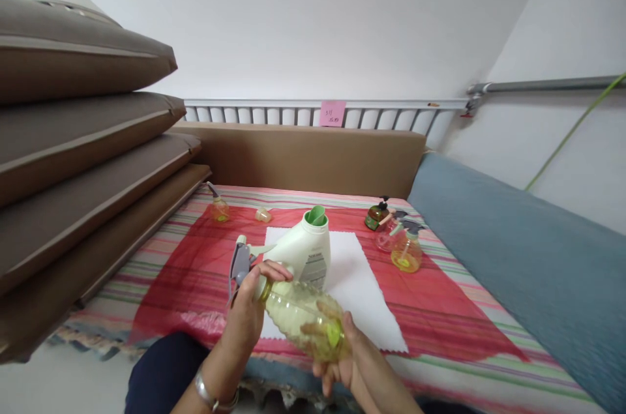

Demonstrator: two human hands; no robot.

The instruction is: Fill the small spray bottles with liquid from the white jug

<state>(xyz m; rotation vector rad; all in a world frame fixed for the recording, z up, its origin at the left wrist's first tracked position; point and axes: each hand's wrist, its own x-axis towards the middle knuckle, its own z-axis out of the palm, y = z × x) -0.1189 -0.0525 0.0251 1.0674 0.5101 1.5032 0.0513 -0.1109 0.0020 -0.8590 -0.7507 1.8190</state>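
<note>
A clear yellow spray bottle (298, 310) with a ribbed body lies tilted between my hands, its grey-and-white trigger head (239, 270) to the left. My left hand (252, 300) is closed round its neck, just below the trigger. Against the bottle's base, my right hand (347, 358) is wrapped, and some of its fingers show through the see-through wall. Right behind stands a white detergent jug (303, 248) with a green spout (317, 215) in its open top. Part of the jug is hidden by the spray bottle. It rests on a white sheet (376, 310).
On red cloth (180, 277) at right are a dark green pump bottle (375, 216), a pink-tinted spray bottle (388, 235) and a yellow one (407, 254). At left are another spray bottle (219, 208) and a small cup-like piece (263, 214). Brown cushions (88, 120) are stacked left.
</note>
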